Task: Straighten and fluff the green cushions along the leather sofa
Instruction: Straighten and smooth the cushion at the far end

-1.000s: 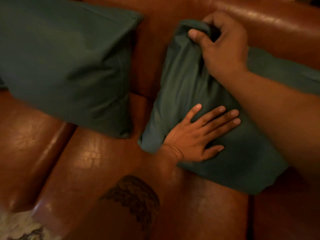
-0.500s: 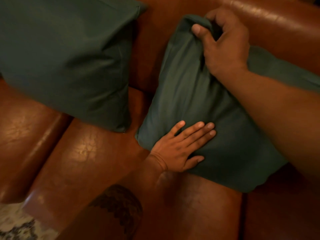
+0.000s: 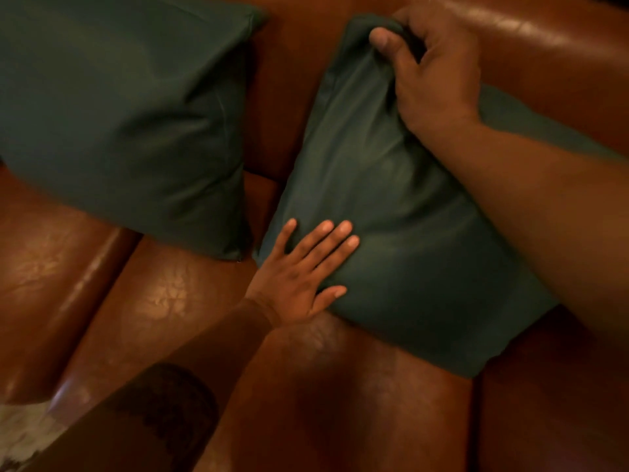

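Note:
A dark green cushion [image 3: 401, 212] leans against the back of the brown leather sofa [image 3: 163, 301], tilted with its lower edge on the seat. My right hand [image 3: 432, 73] grips the cushion's top left corner, thumb and fingers bunching the fabric. My left hand [image 3: 303, 274] lies flat on the cushion's lower left part, fingers straight and spread. A second green cushion [image 3: 126, 117] stands to the left against the backrest, apart from the first by a narrow gap. My right forearm covers part of the right cushion.
The sofa's backrest [image 3: 544, 49] runs along the top right. A seam between seat pads [image 3: 476, 420] lies at lower right. A patch of pale patterned rug [image 3: 23, 434] shows at the bottom left corner, below the seat's front edge.
My left hand has slid down and left across the cushion toward its lower left corner. My right hand keeps its grip on the top corner, which sits slightly higher.

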Motion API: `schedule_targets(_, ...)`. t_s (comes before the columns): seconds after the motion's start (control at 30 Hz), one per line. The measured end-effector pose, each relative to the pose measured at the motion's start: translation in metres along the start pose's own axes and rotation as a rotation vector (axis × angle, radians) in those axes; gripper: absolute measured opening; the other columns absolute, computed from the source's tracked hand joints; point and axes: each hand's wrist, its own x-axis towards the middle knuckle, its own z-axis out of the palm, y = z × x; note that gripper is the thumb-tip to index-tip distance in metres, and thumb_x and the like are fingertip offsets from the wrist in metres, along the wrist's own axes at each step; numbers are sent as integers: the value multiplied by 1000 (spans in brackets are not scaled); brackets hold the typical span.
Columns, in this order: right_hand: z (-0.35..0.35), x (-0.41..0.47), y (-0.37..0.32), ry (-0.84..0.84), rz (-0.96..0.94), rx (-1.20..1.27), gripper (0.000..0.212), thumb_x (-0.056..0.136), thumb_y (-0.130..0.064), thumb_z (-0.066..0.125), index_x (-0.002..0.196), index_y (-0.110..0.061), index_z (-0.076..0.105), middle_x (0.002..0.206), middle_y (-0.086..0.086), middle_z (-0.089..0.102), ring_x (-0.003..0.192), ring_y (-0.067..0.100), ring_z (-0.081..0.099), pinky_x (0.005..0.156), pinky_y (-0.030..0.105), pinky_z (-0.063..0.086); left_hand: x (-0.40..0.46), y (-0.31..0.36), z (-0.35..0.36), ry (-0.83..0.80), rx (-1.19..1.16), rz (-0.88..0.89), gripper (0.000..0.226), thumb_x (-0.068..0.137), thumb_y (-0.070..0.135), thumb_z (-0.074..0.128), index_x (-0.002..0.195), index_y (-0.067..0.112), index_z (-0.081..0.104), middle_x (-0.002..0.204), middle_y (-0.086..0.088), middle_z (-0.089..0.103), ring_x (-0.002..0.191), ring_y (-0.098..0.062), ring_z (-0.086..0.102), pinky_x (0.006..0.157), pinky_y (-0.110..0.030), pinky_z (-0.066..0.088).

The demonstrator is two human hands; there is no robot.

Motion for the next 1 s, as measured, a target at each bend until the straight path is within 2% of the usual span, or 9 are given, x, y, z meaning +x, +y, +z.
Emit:
schedule_targets(0.13, -2, -1, -3, 1, -10, -7, 26, 96, -54, 57, 94, -31, 68, 91, -4, 66, 88, 10, 62, 83, 38, 51, -22, 15, -5, -26, -24, -62, 79, 99, 61, 38, 161, 18, 15, 169, -3, 12, 156, -19, 13, 119, -65, 18)
schedule_targets(0.23, -7, 0, 1, 11, -1, -45, 41, 98, -56, 54, 101, -19, 73, 95, 0, 70, 90, 15, 64, 82, 39, 51, -5, 20, -30, 96, -54, -65, 79, 96, 62, 44, 160, 19, 23, 167, -7, 22, 155, -20, 20, 119, -66, 15)
schedule_targets(0.3, -8, 0, 0, 9, -2, -67, 44, 98, -57, 53, 100, -17, 73, 94, 1, 69, 88, 13, 62, 81, 39, 50, 7, 20, -36, 146, -53, -66, 78, 96, 62, 44, 160, 24, 21, 167, -5, 19, 155, -19, 17, 119, -66, 13)
schedule_targets(0.43, -4, -7, -9, -2, -11, -84, 41, 96, -60, 54, 97, -24, 71, 92, -9, 64, 92, 14, 62, 84, 48, 51, -4, 35, -17, -57, -67, -174, 84, 98, 63, 38, 161, 26, -3, 170, -1, -9, 157, -18, -3, 117, -67, 20)
schedule_targets(0.5, -3, -11, -12, -20, -5, -98, 41, 95, -65, 52, 99, -28, 70, 91, -16, 59, 94, 17, 64, 84, 54, 51, -15, 52, -11, -136, -89, -242, 85, 98, 63, 37, 162, 22, -2, 170, -3, -9, 157, -21, -2, 117, -66, 21)
schedule_targets(0.6, -7, -11, -12, -15, 8, -103, 43, 95, -65, 50, 100, -27, 70, 94, -9, 65, 95, 18, 64, 84, 55, 51, -16, 63, -24, -136, -55, -264, 92, 95, 70, 38, 162, 17, 4, 170, -9, 0, 157, -27, 4, 120, -66, 15)
schedule_targets(0.73, -13, -8, -9, 6, 36, -108, 42, 95, -64, 51, 97, -27, 70, 93, -8, 65, 92, 17, 63, 84, 52, 51, 8, 49, -49, -17, -33, -110, 87, 95, 70, 37, 161, 23, 6, 169, -3, 1, 156, -18, 5, 122, -63, 7)
schedule_targets(0.9, -10, -12, -16, -32, 24, -99, 45, 94, -68, 49, 101, -30, 70, 95, -8, 67, 94, 16, 65, 84, 53, 51, -16, 62, -24, -208, -89, -173, 90, 95, 69, 42, 161, 21, 5, 170, 2, -1, 157, -18, 4, 120, -60, 20)
schedule_targets(1.0, -13, -14, -17, -41, 36, -96, 43, 94, -67, 49, 99, -30, 70, 94, -8, 66, 91, 15, 64, 84, 53, 51, -36, 77, -23, -242, -101, -185, 92, 95, 71, 39, 161, 17, 4, 170, -2, -3, 157, -21, 3, 121, -58, 18)
